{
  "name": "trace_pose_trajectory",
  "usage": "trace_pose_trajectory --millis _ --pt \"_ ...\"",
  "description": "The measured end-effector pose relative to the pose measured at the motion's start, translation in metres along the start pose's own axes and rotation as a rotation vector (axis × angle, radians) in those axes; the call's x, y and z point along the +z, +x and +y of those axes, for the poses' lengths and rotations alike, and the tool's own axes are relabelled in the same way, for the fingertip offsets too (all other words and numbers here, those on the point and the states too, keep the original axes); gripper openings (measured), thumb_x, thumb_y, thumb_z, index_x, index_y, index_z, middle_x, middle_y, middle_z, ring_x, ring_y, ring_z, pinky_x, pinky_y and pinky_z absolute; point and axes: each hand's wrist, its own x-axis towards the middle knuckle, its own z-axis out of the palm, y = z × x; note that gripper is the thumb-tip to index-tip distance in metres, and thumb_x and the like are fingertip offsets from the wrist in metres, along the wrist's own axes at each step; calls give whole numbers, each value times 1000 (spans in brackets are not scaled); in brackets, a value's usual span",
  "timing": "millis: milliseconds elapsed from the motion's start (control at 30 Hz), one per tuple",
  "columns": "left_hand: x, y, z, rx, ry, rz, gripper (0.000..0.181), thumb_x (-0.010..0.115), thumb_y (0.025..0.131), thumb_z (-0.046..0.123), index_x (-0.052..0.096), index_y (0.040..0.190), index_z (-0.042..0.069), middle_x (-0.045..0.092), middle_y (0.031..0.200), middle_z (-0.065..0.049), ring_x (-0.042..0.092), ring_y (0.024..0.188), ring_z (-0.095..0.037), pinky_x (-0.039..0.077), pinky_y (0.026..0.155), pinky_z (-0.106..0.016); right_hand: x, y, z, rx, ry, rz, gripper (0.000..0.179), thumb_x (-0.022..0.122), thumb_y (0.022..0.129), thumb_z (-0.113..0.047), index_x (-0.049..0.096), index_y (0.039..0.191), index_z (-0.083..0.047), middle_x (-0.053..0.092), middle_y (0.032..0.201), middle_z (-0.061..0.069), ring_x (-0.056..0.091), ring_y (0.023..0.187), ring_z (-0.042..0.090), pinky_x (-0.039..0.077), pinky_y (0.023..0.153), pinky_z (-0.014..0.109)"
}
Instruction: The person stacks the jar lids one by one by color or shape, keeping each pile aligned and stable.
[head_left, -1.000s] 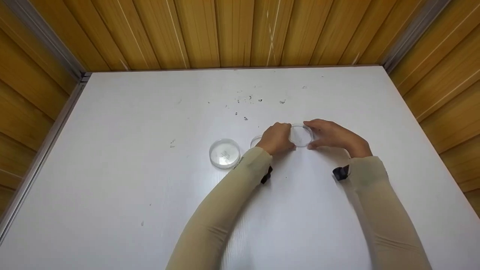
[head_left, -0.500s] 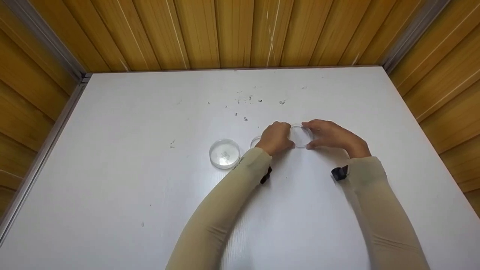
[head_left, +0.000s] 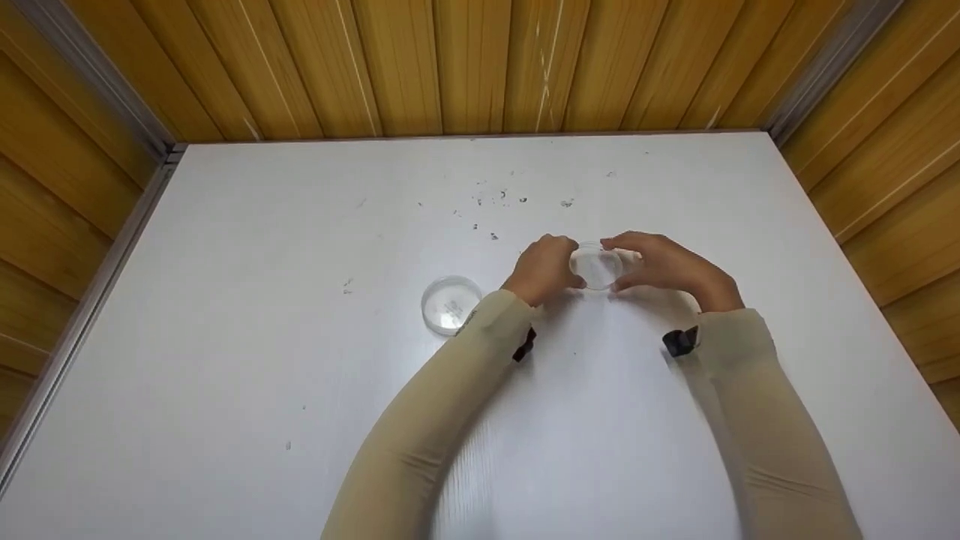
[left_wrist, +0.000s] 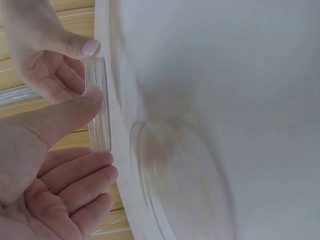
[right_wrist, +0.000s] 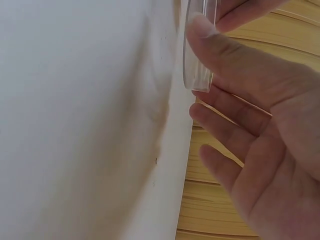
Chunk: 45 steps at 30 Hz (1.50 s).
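A clear round petri dish [head_left: 598,268] is held between both hands. My left hand [head_left: 543,268] pinches its left side, the thumb [left_wrist: 90,107] on one edge and fingers on the opposite one. From the right, my right hand [head_left: 664,266] grips the other side, with its thumb [right_wrist: 205,35] against the rim and the lower fingers spread loose. In the left wrist view the held dish appears edge-on and off the table. Another clear round dish [left_wrist: 187,185] lies below it there; the left hand hides it in the head view.
One more clear petri dish [head_left: 450,305] sits on the white table [head_left: 247,337], left of the left forearm and partly covered by the sleeve. Small dark marks [head_left: 499,199] dot the tabletop further back. Wood-patterned walls [head_left: 472,67] border the table.
Both hands have shifted slightly away and to the left with the petri dish, which looks a little raised. The dish edge formerly showing beside the left hand is now covered.
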Motion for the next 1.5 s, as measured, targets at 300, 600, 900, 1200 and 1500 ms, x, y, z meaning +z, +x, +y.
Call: trace_pose_trajectory --millis 300,600,900,1200,1500 --pt "-11 -5 -4 -4 6 -6 59 80 79 22 58 132 7 63 129 -3 55 118 -18 43 103 -29 -3 2 -9 -22 16 1 72 80 78 -26 48 141 -8 45 147 12 35 138 34 30 111 56" --pt "-22 -11 -11 25 21 -8 60 81 78 23 59 131 6 65 126 -5 57 116 -20 46 100 -31 -2 5 -18 -69 11 13 71 81 77 -27 51 138 -9 49 143 10 40 135 31 35 109 53" --pt "-31 -19 -21 50 11 -17 60 82 76 21 60 129 4 66 124 -7 58 114 -22 47 98 -32 4 9 -28 -94 5 7 70 81 77 -29 53 138 -9 51 141 10 42 133 31 35 109 52" --pt "-35 -27 -28 73 22 -18 58 82 76 22 62 127 4 66 123 -8 59 113 -22 46 99 -33 8 10 -37 -114 -7 -13 71 81 77 -29 52 138 -9 50 142 10 42 134 31 35 109 52" --pt "-38 -32 -36 83 35 -40 55 82 76 22 64 124 4 67 123 -8 60 114 -23 47 99 -36 14 14 -41 -176 4 -22 72 82 75 -29 53 137 -6 53 137 9 45 131 29 37 108 52"
